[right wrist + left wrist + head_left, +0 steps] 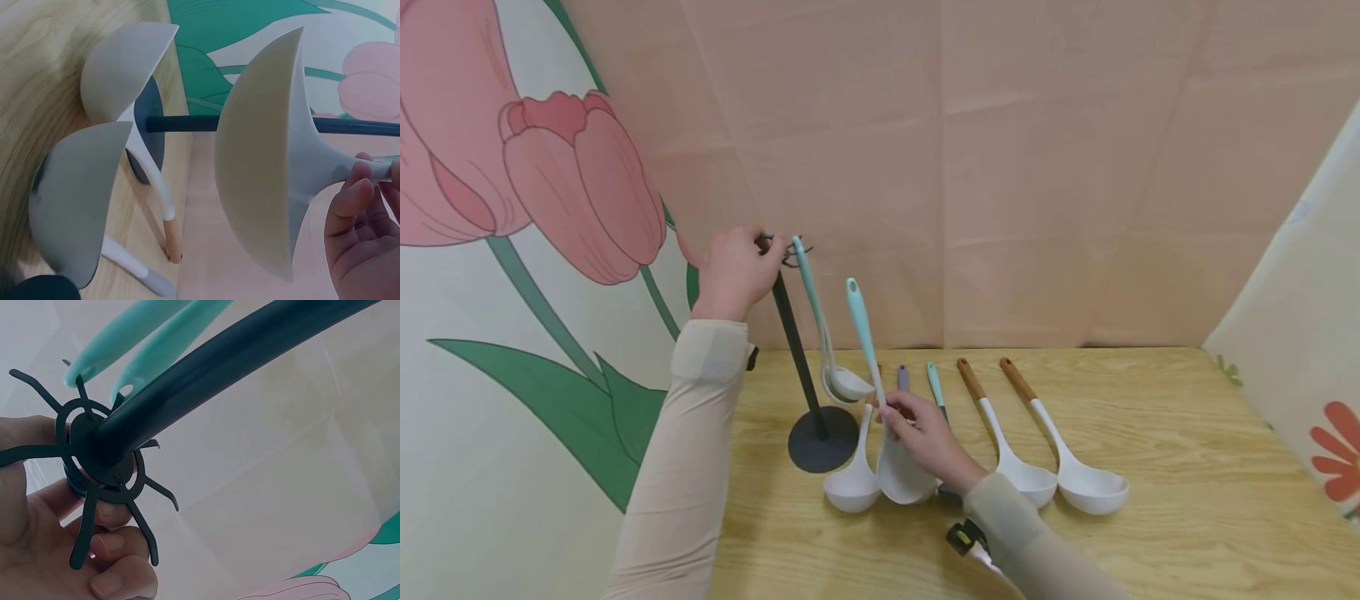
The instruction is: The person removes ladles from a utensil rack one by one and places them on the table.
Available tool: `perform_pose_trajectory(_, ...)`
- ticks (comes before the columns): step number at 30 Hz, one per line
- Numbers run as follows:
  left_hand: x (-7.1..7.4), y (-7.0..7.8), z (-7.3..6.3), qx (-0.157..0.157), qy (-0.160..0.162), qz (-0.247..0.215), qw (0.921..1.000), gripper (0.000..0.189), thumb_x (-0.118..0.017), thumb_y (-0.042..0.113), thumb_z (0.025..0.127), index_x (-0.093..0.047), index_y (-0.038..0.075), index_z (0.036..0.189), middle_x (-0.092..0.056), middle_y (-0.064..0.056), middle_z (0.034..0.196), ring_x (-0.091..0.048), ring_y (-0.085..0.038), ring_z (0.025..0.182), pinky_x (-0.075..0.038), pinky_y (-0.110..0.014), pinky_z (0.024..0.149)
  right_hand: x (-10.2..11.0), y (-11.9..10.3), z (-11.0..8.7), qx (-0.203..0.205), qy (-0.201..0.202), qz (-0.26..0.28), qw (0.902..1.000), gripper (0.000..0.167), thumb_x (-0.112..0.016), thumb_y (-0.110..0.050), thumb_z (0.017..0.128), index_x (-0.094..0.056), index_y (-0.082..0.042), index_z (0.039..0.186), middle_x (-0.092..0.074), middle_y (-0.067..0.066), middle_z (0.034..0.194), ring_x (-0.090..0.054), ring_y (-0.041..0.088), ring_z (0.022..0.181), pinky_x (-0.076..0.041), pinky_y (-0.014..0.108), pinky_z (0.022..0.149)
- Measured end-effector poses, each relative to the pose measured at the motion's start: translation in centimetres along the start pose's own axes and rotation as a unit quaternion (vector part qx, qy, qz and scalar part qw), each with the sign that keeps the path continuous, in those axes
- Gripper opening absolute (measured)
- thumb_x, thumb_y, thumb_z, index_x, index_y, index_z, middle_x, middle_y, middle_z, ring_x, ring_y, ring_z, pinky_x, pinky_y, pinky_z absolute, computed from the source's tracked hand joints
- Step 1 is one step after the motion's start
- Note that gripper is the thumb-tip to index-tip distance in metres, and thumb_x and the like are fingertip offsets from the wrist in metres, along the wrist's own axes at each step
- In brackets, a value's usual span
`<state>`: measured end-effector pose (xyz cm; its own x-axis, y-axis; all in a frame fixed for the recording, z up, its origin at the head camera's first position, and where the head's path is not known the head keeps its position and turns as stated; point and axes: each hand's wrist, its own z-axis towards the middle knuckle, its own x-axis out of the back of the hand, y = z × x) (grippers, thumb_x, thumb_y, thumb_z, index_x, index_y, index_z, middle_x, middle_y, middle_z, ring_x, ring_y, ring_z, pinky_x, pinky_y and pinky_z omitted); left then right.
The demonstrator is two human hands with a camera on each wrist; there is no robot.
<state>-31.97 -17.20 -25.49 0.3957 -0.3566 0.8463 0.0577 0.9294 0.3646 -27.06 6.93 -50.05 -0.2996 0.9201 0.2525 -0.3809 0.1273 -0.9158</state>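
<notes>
My left hand (735, 268) grips the top of a black utensil stand (797, 350), fingers curled around the knob above its ring of hooks (34, 452). Two ladles with teal handles (140, 337) hang from hooks there, their pale bowls (850, 385) low beside the pole. My right hand (931, 437) pinches the white neck of another ladle (860, 321), handle up and leaning towards the stand. In the right wrist view this ladle's wide white bowl (256, 150) is above the table, with the pole behind it.
On the wooden table (1210, 467) several ladles lie in a row: a white one with a brown handle (852, 490), ones with purple (903, 377) and teal handles (934, 379), and two brown-handled ones (1093, 490) at right. A pink-beige backdrop (1037, 192) rises behind.
</notes>
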Motion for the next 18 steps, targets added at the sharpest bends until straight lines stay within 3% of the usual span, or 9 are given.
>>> perform_pose_trajectory(18,0.0,0.2,-0.1,0.003,0.000,-0.006,1.0000,0.043,-0.041,0.043,0.102,-0.064,0.007,0.096,-0.063,-0.011,0.091,-0.054,-0.027,0.077,-0.041,-0.037,0.062,1.4,1.1,-1.1,-0.002,-0.004,-0.026,0.9996,0.019,-0.054,-0.022,0.104,-0.068,-0.010,0.108,-0.069,0.006,0.093,-0.060,0.013,0.073,-0.051,0.027,0.066)
